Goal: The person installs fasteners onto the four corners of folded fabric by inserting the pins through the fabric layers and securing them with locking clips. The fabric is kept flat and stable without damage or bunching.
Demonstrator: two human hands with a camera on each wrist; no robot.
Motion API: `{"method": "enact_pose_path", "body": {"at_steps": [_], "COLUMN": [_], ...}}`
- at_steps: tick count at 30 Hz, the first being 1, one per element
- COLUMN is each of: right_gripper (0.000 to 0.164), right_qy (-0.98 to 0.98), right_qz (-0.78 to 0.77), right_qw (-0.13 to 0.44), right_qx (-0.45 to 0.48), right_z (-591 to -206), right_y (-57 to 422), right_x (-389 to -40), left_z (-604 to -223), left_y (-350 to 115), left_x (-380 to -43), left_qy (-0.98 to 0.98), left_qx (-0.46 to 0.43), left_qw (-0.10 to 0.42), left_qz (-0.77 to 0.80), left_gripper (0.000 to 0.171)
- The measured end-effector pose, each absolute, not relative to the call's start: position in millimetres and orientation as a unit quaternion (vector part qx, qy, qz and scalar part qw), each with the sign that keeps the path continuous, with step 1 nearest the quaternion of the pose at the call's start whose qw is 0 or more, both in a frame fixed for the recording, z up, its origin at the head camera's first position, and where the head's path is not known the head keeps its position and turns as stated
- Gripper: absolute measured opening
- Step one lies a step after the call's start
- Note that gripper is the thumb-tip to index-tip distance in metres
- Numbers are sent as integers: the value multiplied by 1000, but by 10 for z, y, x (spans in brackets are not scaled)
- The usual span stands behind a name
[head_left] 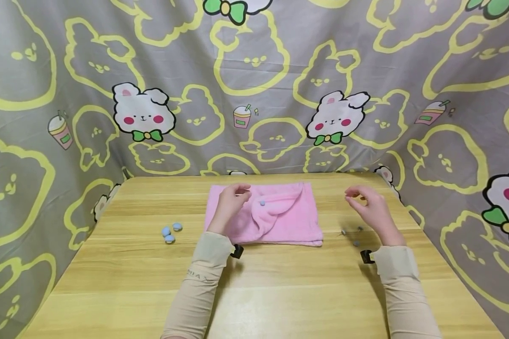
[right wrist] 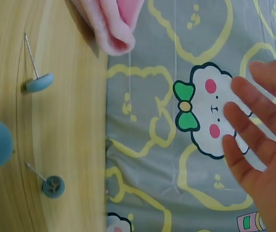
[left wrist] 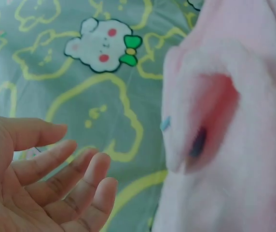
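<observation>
A pink plush cloth point(head_left: 288, 221) lies folded on the table, its top layer bunched into a raised fold. A small light-blue round cap point(head_left: 262, 203) sits on that fold; a dark piece point(left wrist: 198, 142) shows inside the fold in the left wrist view. My left hand point(head_left: 233, 207) hovers over the cloth's left part, fingers relaxed, holding nothing. My right hand point(head_left: 374, 209) hangs in the air right of the cloth, fingers loosely bent and empty. Below it lie three blue-headed pins, one of them a pin point(right wrist: 40, 82) with its thin needle pointing up.
On the table point(head_left: 280, 292), left of the cloth, three light-blue caps point(head_left: 169, 239) sit close together. A grey curtain point(head_left: 186, 70) with yellow outlines and white cartoon animals hangs behind the table and along both sides.
</observation>
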State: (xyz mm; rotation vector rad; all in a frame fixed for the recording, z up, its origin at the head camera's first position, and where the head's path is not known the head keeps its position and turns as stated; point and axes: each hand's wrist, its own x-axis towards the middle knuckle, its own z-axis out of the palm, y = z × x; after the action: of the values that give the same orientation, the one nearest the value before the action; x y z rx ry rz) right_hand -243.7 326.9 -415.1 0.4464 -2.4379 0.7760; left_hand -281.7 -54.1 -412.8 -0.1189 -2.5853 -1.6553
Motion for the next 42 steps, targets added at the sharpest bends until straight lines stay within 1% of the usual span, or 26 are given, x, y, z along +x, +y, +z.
{"method": "enact_pose_path", "body": {"at_steps": [3, 7, 10, 15, 19, 23, 28, 32, 38, 42], "right_gripper": [11, 17, 23, 24, 24, 23, 26, 26, 20, 14], "right_qy": [-918, -938, -944, -942, -940, -937, -935, -938, -938, -937], "right_qz": [261, 236, 239, 245, 242, 247, 259, 251, 251, 256], "right_qw": [233, 154, 94, 34, 5, -29, -72, -94, -121, -129], "right_qx": [185, 203, 207, 228, 240, 245, 230, 219, 205, 200], "right_z": [-4164, -4218, -4269, -4352, -4396, -4432, -4491, -4526, -4541, -4536], "right_y": [3307, 3366, 3396, 3391, 3390, 3396, 3389, 3383, 3360, 3344], "right_x": [-2446, -2444, -2428, -2411, -2402, -2404, -2430, -2447, -2444, -2430], "left_z": [-4076, -4051, -4051, -4088, -4156, -4223, -4336, -4405, -4432, -4430], "left_y": [-481, -354, -225, 38, 258, 427, 559, 641, 747, 811], "left_x": [-2775, -2717, -2663, -2547, -2463, -2402, -2360, -2337, -2308, -2294], "left_qy": [-845, -850, -858, -881, -901, -906, -916, -925, -937, -946], "left_qx": [-72, -133, -183, -254, -291, -318, -350, -348, -336, -313], "left_qw": [45, 41, 23, -14, -32, -52, -65, -66, -52, -48], "left_qz": [-528, -508, -480, -398, -319, -273, -187, -140, -84, -69], "left_gripper": [28, 27, 27, 28, 27, 27, 33, 34, 22, 20]}}
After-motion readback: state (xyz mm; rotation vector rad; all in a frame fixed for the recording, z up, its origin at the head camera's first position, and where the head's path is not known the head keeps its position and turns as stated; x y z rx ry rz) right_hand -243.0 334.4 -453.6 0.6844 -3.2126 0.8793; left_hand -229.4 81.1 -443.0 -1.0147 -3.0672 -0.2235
